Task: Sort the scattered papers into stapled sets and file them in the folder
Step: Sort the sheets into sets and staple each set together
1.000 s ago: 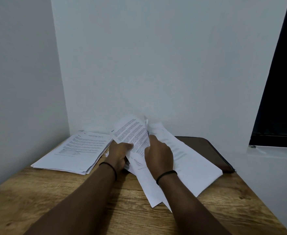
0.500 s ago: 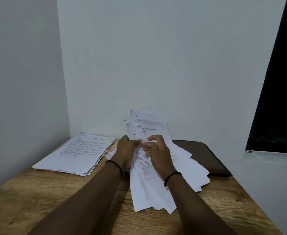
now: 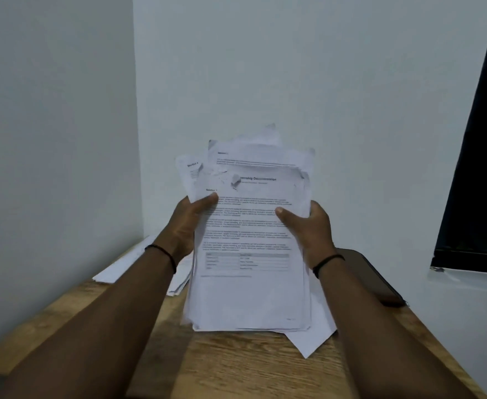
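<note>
A thick, uneven bundle of printed papers (image 3: 251, 286) stands upright, its lower edge at the wooden table (image 3: 251, 367). My left hand (image 3: 186, 226) grips the bundle's left edge with the thumb across the front page. On the right edge, my right hand (image 3: 313, 228) holds it the same way. A few sheet corners stick out at the top and at the bottom right. Behind my left arm lies a second flat stack of papers (image 3: 121, 269), partly hidden. The dark brown folder (image 3: 372, 280) lies flat at the right, behind my right forearm.
The table stands in a corner, with white walls at the left and the back. A dark window (image 3: 478, 168) fills the right edge above a white sill (image 3: 466, 306). No stapler is in view.
Both hands have gathered the loose sheets off the table and lifted them upright into one bundle. The grip shifted from the middle to the two side edges, and the view moved closer.
</note>
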